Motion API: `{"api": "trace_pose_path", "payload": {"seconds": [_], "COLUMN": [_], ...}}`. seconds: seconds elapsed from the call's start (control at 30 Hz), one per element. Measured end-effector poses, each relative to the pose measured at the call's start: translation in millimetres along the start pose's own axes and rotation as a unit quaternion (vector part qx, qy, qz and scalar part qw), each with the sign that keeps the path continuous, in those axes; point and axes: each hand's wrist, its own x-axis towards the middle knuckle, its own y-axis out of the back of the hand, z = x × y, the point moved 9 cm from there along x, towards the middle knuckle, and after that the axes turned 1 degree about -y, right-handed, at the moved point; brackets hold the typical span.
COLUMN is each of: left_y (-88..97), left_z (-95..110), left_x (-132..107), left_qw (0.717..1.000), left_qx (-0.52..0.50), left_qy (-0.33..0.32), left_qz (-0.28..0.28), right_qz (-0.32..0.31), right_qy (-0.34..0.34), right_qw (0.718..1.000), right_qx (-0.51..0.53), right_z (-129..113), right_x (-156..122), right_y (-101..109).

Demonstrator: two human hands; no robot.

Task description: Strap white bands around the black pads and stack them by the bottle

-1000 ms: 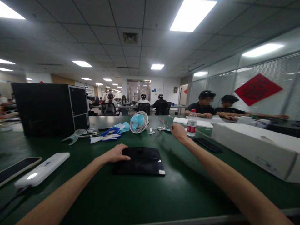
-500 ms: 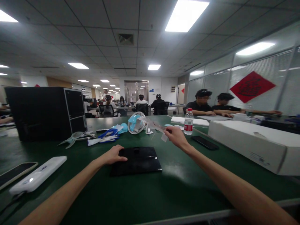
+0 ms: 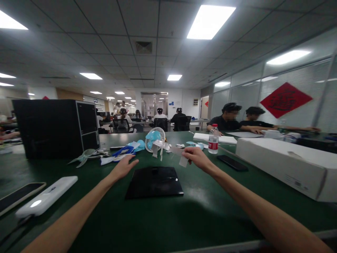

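Note:
A black flat tablet-like slab point(image 3: 154, 181) lies on the green table point(image 3: 184, 218) in front of me. My left hand point(image 3: 123, 168) hovers just left of its far corner, fingers stretched out, holding nothing. My right hand point(image 3: 196, 157) is raised above the slab's far right side, pinched on a clear film sheet point(image 3: 173, 151) with white tabs that stretches leftward toward the small blue desk fan point(image 3: 155, 139).
A black computer case point(image 3: 56, 126) stands far left; a white power bank point(image 3: 46, 196) and phone point(image 3: 18, 196) lie near left. Gloves point(image 3: 116, 154), a water bottle point(image 3: 213, 143), another phone point(image 3: 231, 162) and a long white box point(image 3: 284, 165) sit around. People work at the far tables.
My left hand lifted off the slab and opened. My right hand drew the clear film back from the far table toward me, over the slab.

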Motion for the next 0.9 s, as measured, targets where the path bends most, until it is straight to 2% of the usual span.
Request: {"api": "trace_pose_path", "payload": {"seconds": [0.1,0.17,0.37,0.47,0.57,0.73,0.9], "left_y": [29.3,37.8,37.2,46.4,50.7,46.9,46.6], "left_z": [5.0,13.6,56.4,68.0,71.6,72.5,65.3], "left_x": [4.2,2.9,-11.9,-18.5,-21.2,-20.8,-21.2], "left_qw": [0.996,0.993,0.996,0.996,0.997,0.998,0.997], "left_qx": [-0.049,-0.071,-0.064,-0.035,-0.028,-0.046,-0.08], "left_qy": [-0.009,-0.018,-0.046,-0.036,-0.028,-0.022,0.017], "left_qz": [0.076,0.089,0.05,0.07,0.072,0.035,0.004], "right_qz": [-0.045,-0.076,-0.123,-0.126,-0.122,-0.105,-0.108], "right_qy": [-0.009,-0.008,-0.002,-0.006,-0.011,-0.01,-0.034], "right_qw": [0.997,0.993,0.985,0.986,0.987,0.989,0.985], "right_qx": [0.067,0.094,0.118,0.111,0.104,0.099,0.127], "right_z": [-3.8,-9.4,-24.7,-25.8,-22.5,-17.5,-9.8], "right_x": [-3.1,-5.8,-13.9,-15.6,-15.3,-13.1,-11.9], "right_y": [-11.4,-19.8,-36.0,-39.2,-40.0,-36.2,-38.0]}}
